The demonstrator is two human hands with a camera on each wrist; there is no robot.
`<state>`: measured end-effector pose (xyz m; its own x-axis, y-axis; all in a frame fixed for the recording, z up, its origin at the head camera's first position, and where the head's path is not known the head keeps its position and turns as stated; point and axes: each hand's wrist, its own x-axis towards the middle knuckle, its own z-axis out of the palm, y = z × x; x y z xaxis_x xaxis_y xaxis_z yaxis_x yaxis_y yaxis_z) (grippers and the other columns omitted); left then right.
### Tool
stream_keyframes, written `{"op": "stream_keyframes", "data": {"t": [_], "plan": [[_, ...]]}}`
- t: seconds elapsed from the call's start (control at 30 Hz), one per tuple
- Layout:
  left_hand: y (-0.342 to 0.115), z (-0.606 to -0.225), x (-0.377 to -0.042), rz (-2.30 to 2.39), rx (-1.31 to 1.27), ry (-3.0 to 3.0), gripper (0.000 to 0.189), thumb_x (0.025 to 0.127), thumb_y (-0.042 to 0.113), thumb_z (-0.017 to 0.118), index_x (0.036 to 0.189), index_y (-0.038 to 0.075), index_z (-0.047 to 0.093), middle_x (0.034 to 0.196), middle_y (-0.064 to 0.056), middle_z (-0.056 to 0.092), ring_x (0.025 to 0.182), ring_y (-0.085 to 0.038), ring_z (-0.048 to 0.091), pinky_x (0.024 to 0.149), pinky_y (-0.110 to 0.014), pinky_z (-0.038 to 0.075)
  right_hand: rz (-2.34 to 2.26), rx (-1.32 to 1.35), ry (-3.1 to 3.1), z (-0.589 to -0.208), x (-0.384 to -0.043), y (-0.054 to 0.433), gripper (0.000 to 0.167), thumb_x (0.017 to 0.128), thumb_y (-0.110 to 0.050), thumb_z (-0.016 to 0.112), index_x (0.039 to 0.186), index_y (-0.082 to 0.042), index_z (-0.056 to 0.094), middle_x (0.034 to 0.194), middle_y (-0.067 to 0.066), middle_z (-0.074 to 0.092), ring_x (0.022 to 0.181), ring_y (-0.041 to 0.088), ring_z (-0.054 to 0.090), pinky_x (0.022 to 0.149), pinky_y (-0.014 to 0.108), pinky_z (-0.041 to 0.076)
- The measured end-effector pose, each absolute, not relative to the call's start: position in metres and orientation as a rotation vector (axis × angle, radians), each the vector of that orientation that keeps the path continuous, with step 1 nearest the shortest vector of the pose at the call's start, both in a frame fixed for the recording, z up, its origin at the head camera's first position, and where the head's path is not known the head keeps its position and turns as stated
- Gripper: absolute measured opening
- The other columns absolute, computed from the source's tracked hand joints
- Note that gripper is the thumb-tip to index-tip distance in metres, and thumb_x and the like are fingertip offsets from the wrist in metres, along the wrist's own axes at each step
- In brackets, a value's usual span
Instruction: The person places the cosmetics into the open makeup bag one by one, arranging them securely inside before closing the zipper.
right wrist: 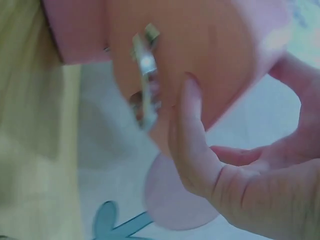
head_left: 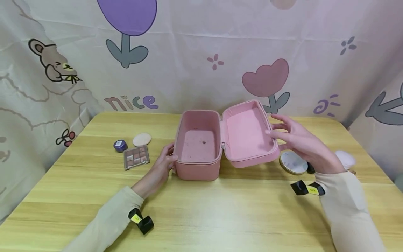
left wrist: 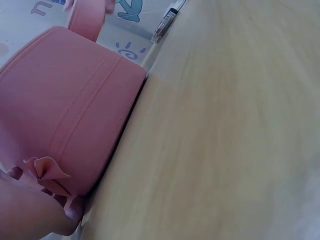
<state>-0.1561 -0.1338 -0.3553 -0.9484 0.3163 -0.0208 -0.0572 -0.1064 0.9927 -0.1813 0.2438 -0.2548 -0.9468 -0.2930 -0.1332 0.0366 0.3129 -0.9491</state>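
A pink makeup case stands on the table, its lid swung open to the right and tilted up. Only a few dark specks show on its inside floor. My left hand holds the case's left side, thumb near the front rim; in the left wrist view that hand is by a small pink tab. Thumb and fingers of my right hand pinch the lid's outer edge. Seen from the right wrist, this hand is beside the lid's metal handle.
Left of the case lie an eyeshadow palette, a small purple jar and a round beige puff. A round compact and a white rounded item lie near my right wrist. A patterned cloth hangs behind the table.
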Motion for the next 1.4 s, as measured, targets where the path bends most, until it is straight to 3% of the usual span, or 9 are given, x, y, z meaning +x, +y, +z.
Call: {"op": "stream_keyframes", "data": {"t": [0.13, 0.23, 0.37, 0.5, 0.63, 0.9, 1.03, 1.2, 1.4], "plan": [[-0.131, -0.358, -0.157, 2.155, 0.273, 1.907, 0.078, 0.086, 0.021, 0.044, 0.151, 0.0, 0.007, 0.149, -0.023, 0.013, 0.125, -0.029, 0.023, 0.084, -0.023, 0.03, -1.649, -0.27, 2.32, -0.255, -0.17, 0.243, 0.087, 0.093, -0.014, 0.062, 0.155, -0.008, 0.002, 0.148, 0.025, 0.023, 0.113, 0.027, 0.051, 0.08, 0.031, 0.054], [-0.126, -0.36, -0.16, 2.146, 0.285, 1.896, 0.079, 0.085, 0.022, 0.045, 0.15, -0.002, 0.008, 0.15, -0.023, 0.012, 0.127, -0.031, 0.023, 0.086, -0.024, 0.031, -1.709, -0.268, 2.274, -0.259, -0.166, 0.25, 0.086, 0.093, -0.012, 0.061, 0.155, -0.007, 0.002, 0.148, 0.021, 0.021, 0.115, 0.023, 0.049, 0.082, 0.029, 0.053], [-0.119, -0.365, -0.164, 2.114, 0.334, 1.879, 0.081, 0.085, 0.025, 0.046, 0.15, -0.002, 0.007, 0.152, -0.024, 0.011, 0.133, -0.034, 0.02, 0.097, -0.03, 0.027, -1.926, -0.313, 2.055, -0.271, -0.168, 0.265, 0.076, 0.097, -0.008, 0.052, 0.152, -0.001, -0.001, 0.137, 0.015, 0.037, 0.106, 0.017, 0.058, 0.08, 0.033, 0.054], [-0.119, -0.368, -0.164, 2.098, 0.343, 1.874, 0.081, 0.086, 0.026, 0.046, 0.151, -0.001, 0.007, 0.153, -0.024, 0.01, 0.137, -0.036, 0.017, 0.104, -0.038, 0.021, -2.074, -0.376, 1.805, -0.285, -0.176, 0.273, 0.054, 0.1, -0.005, 0.045, 0.146, 0.001, 0.017, 0.123, 0.009, 0.057, 0.103, 0.02, 0.062, 0.08, 0.038, 0.055], [-0.127, -0.366, -0.163, 2.052, 0.316, 1.876, 0.076, 0.089, 0.025, 0.043, 0.152, 0.002, 0.005, 0.154, -0.021, 0.008, 0.137, -0.037, 0.018, 0.106, -0.04, 0.02, -2.147, -0.358, 1.663, -0.292, -0.183, 0.271, 0.038, 0.1, -0.004, 0.044, 0.136, -0.005, 0.034, 0.121, 0.008, 0.061, 0.102, 0.021, 0.062, 0.081, 0.038, 0.054], [-0.145, -0.351, -0.166, 1.951, 0.352, 1.807, 0.079, 0.089, 0.012, 0.043, 0.151, 0.009, -0.007, 0.152, -0.022, 0.001, 0.128, -0.038, 0.025, 0.086, -0.028, 0.039, -2.163, -0.33, 1.582, -0.291, -0.186, 0.257, 0.037, 0.099, -0.004, 0.046, 0.134, -0.004, 0.034, 0.115, 0.008, 0.063, 0.096, 0.02, 0.064, 0.081, 0.034, 0.054], [-0.15, -0.347, -0.169, 1.886, 0.389, 1.836, 0.082, 0.089, 0.011, 0.043, 0.151, 0.013, -0.01, 0.154, -0.019, -0.005, 0.127, -0.037, 0.024, 0.082, -0.029, 0.04, -2.179, -0.375, 1.598, -0.288, -0.187, 0.256, 0.035, 0.098, -0.002, 0.047, 0.132, -0.007, 0.04, 0.115, 0.008, 0.064, 0.096, 0.02, 0.065, 0.082, 0.034, 0.054], [-0.152, -0.34, -0.173, 1.85, 0.421, 1.858, 0.082, 0.089, 0.014, 0.042, 0.152, 0.015, -0.011, 0.156, -0.017, -0.007, 0.124, -0.036, 0.027, 0.082, -0.03, 0.041, -2.219, -0.421, 1.613, -0.282, -0.192, 0.256, 0.035, 0.098, 0.0, 0.047, 0.132, -0.008, 0.044, 0.113, 0.01, 0.066, 0.096, 0.021, 0.065, 0.081, 0.034, 0.054], [-0.153, -0.335, -0.176, 1.817, 0.454, 1.889, 0.081, 0.09, 0.016, 0.041, 0.152, 0.016, -0.012, 0.157, -0.015, -0.009, 0.133, -0.036, 0.018, 0.09, -0.032, 0.037, -2.213, -0.407, 1.622, -0.277, -0.194, 0.257, 0.034, 0.098, 0.0, 0.047, 0.132, -0.004, 0.043, 0.116, 0.011, 0.064, 0.098, 0.022, 0.065, 0.08, 0.034, 0.055]]}}
